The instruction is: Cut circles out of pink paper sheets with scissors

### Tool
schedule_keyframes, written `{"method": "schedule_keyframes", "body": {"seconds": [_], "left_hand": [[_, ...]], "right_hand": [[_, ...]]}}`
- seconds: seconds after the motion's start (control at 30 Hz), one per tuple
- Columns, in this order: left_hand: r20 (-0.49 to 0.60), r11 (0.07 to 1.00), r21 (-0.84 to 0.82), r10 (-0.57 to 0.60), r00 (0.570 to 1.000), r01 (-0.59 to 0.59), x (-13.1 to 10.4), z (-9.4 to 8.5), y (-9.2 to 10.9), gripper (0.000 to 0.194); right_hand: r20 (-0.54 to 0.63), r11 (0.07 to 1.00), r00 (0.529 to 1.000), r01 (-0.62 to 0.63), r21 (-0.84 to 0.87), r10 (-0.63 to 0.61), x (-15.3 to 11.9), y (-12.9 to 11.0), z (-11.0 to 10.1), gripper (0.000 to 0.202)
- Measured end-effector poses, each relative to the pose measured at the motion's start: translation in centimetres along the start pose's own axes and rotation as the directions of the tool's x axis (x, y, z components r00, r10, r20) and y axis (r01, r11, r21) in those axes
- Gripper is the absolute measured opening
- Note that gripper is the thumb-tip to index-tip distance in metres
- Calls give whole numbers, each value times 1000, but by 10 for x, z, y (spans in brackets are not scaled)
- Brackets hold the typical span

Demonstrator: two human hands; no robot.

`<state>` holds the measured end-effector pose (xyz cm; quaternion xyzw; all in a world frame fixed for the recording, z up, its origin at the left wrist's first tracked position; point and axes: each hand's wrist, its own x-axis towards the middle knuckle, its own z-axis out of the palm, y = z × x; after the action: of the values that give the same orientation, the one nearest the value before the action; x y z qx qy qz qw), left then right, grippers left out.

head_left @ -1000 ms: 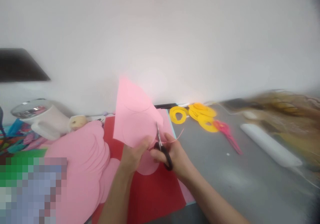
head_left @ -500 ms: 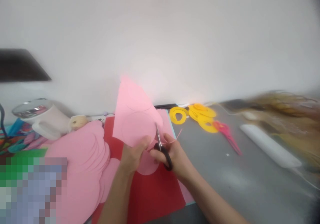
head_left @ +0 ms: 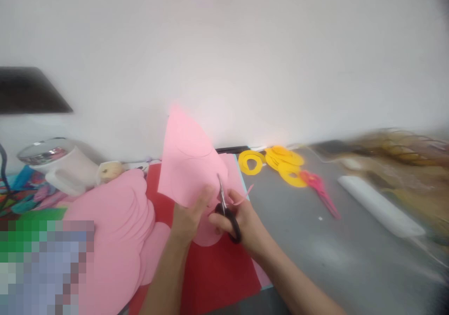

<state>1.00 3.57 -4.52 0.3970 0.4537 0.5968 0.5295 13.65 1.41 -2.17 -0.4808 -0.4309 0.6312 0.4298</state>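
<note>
My left hand [head_left: 187, 219] pinches the lower edge of a pink paper sheet [head_left: 187, 158] and holds it upright; faint curved pencil lines show on it. My right hand [head_left: 242, 219] grips black-handled scissors [head_left: 226, 209], whose blades point up into the sheet's right edge. A thin pink paper strip [head_left: 245, 195] curls off beside the blades. Under both hands lies a red sheet [head_left: 217, 270] with a pink paper disc [head_left: 205, 235] on it.
A stack of pink paper circles [head_left: 112, 230] lies left. A white mug [head_left: 63, 167] stands at the far left. Yellow paper rings [head_left: 280, 163], pink scissors [head_left: 321, 188] and a white tube [head_left: 380, 205] lie on the grey table [head_left: 333, 254] to the right.
The scissors have worked slightly further along the pink sheet and the cut strip has curled lower. Both hands stay in nearly the same place.
</note>
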Motion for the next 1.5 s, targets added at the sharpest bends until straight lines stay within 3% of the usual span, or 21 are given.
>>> {"method": "schedule_keyframes", "body": {"seconds": [0.1,0.23,0.4,1.07,1.5], "left_hand": [[-29,1000,4,25,999,-25,1,0,-1,25],[57,999,38,19,998,-21,-1,1,1,23],[58,998,61,-8,998,5,-3,0,1,27],[68,997,75,19,997,-24,0,-3,-1,26],[92,998,52,29,995,-34,-1,-4,2,19]], "right_hand": [[6,1000,1000,3,-2,-3,-1,-1,0,55],[1,998,998,69,-14,-69,0,-1,-4,52],[28,991,991,132,-12,-132,1,-1,-8,48],[61,992,991,119,-48,-116,1,-3,-6,49],[14,991,994,105,-77,-105,3,2,-8,40]]}}
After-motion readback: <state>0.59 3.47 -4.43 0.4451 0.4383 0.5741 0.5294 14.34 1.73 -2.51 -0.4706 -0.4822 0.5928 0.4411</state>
